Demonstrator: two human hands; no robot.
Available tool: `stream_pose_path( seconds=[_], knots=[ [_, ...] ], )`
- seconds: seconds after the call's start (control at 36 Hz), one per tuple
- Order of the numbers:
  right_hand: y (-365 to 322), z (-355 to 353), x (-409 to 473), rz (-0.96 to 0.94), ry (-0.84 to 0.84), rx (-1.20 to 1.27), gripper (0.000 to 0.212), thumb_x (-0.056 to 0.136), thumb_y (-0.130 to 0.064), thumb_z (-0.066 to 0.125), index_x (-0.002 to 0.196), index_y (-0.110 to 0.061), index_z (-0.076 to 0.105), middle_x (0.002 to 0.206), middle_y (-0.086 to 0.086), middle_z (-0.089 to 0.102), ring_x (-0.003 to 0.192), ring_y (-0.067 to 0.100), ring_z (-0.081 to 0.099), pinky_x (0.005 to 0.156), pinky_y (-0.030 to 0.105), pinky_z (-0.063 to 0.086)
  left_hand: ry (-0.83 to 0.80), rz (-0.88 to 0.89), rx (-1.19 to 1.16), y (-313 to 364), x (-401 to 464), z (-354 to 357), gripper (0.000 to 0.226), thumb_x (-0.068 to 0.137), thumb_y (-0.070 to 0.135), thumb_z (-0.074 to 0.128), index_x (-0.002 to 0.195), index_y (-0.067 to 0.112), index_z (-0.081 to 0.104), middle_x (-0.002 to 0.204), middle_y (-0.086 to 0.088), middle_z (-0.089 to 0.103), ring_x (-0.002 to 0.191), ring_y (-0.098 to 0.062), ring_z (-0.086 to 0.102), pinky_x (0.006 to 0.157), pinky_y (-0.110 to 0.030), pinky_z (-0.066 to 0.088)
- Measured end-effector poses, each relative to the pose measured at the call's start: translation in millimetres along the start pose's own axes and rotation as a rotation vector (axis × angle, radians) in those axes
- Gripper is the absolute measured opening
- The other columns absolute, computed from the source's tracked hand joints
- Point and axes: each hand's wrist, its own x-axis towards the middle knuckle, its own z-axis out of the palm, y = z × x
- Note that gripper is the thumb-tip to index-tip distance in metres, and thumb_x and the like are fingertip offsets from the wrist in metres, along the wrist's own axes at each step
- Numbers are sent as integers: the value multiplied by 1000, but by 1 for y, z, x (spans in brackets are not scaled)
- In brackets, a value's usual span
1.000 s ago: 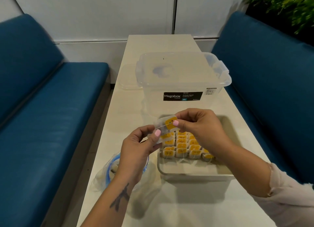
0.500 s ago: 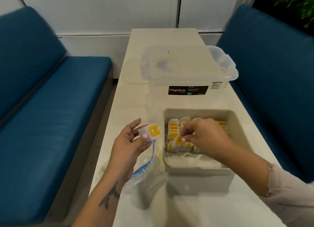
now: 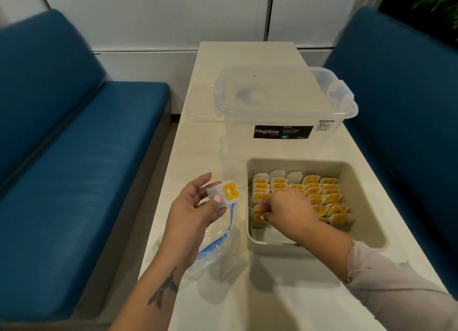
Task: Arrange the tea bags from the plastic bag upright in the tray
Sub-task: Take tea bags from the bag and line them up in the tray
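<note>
- Looking down from the head view: left hand (image 3: 195,209) raised just left of the tray (image 3: 366,182), thumb and fingers pinching a spare tea bag (image 3: 226,194), yellow tag facing up toward the camera, long axis running roughly left to right, lifted above the desk (image 3: 247,306).
- Reaching into the tray's near-left corner: right hand (image 3: 285,210), fingers curled down onto a tea bag (image 3: 259,218) at the front of the rows; cannot tell whether actually pinched or only nudged, fingertips hidden.
- Standing upright in the tray: rows of tea bags (image 3: 322,196), tags facing the near side, long axes vertical, packed against the far wall, near strip of floor bare.
- Lying crumpled under the left forearm: plastic bag (image 3: 218,244) with blue zip, contents unclear.
- Risking, as a judgement: toppling the unsupported front row when the right hand withdraws, or snagging a string.
- Sitting beyond the tray: clear storage box (image 3: 285,102).
</note>
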Motion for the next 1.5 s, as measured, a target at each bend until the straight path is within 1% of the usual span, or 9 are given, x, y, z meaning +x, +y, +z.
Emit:
stream_pose_path(
  seconds=[0.31,0.53,0.69,0.78,0.89,1.03,1.17,1.31,1.5],
  knots=[
    [-3,2,-2,-20,4,-29,13,91,-29,58,101,-31,67,92,-6,68,83,14,60,64,23,37,-20,4,-4,0,0,0,41,88,-1,60,120,24,57,111,-3,67,92,-18,70,75,-26,58],
    [4,-5,-2,37,30,96,12,86,-41,63,93,-32,65,87,-8,68,79,13,61,66,25,48,-29,-9,-24,-2,2,3,38,86,1,62,113,27,56,107,-1,69,93,-18,70,73,-25,58],
    [-3,-33,-5,75,110,640,16,93,-37,55,79,-32,59,78,-9,68,71,7,59,65,27,46,-62,-3,-100,-2,2,11,37,87,-5,57,111,23,57,106,-7,69,96,-20,69,77,-24,57],
    [-10,-45,-9,78,54,953,16,92,-34,57,91,-22,67,78,-5,71,57,-3,55,60,24,45,-68,16,-114,-2,2,19,37,87,-7,56,109,23,58,105,-7,68,97,-20,68,79,-24,57],
    [-10,-55,-15,82,37,1091,16,85,-22,69,95,-9,69,80,4,72,52,-6,57,50,17,45,-83,39,-132,-1,3,30,36,87,-9,56,107,21,59,98,-2,69,93,-18,68,81,-25,56],
    [1,-64,-18,96,119,1056,8,82,-20,72,85,-13,72,74,1,72,51,-5,55,51,16,43,-119,82,-55,-5,3,39,39,82,-7,63,109,21,60,98,0,72,93,-16,69,76,-23,55],
    [19,-73,-24,64,186,773,6,81,-26,74,76,-27,70,64,-14,64,56,-12,53,50,7,38,-119,169,187,-10,1,40,49,82,-10,62,109,30,56,108,10,67,100,-1,64,77,-14,52],
    [34,-71,-29,85,206,432,8,79,-34,74,74,-35,68,76,-10,65,73,6,57,66,28,49,-123,184,445,-17,-2,40,58,83,-10,60,104,43,53,114,20,61,110,5,56,90,-11,46],
    [39,-53,-27,53,118,166,7,79,-39,72,84,-34,73,75,-10,52,82,14,54,74,25,38,-142,107,623,-21,-6,43,54,88,-6,57,123,35,53,124,19,55,112,1,50,90,-12,40]
  ],
)
